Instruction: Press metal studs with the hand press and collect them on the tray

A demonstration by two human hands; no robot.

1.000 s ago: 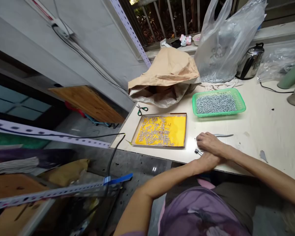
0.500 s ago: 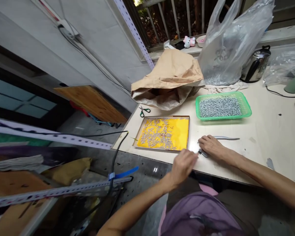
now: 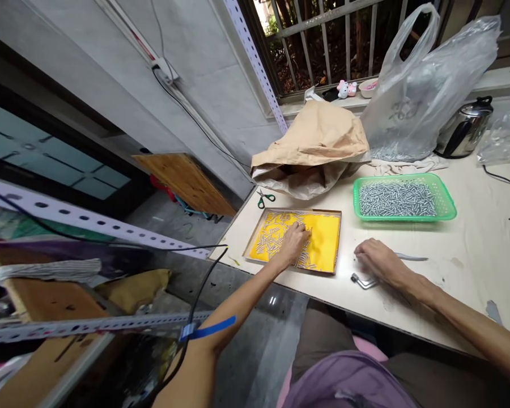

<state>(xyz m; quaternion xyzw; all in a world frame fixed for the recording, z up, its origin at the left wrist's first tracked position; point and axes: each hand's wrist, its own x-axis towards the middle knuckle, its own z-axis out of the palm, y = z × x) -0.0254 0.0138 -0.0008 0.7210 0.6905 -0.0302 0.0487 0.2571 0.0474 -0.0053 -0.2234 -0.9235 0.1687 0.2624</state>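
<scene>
On the tabletop (image 3: 459, 294), small metal pieces (image 3: 270, 241) are lying in a yellow-bottomed tray (image 3: 330, 238). The left hand (image 3: 294, 241) is leaning in among them, fingers bunching narrowly; the right hand (image 3: 379, 258) is curling beside a bent metal tool (image 3: 364, 281). Either one's hold is staying unclear.

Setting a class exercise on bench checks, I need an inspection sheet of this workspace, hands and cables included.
Surface: pale tabletop, a few marks.
Job's things: yellow-lined tray, small metal pieces inside; green basket of similar-looking pieces.
Clutter: scissors, paper bag, plastic bag, kettle.
Hands: left hand over tray, right hand beside bent metal tool; grips unclear.
Cables: black cable at tabletop's left corner.
Surroundings: barred window, wooden board.
</scene>
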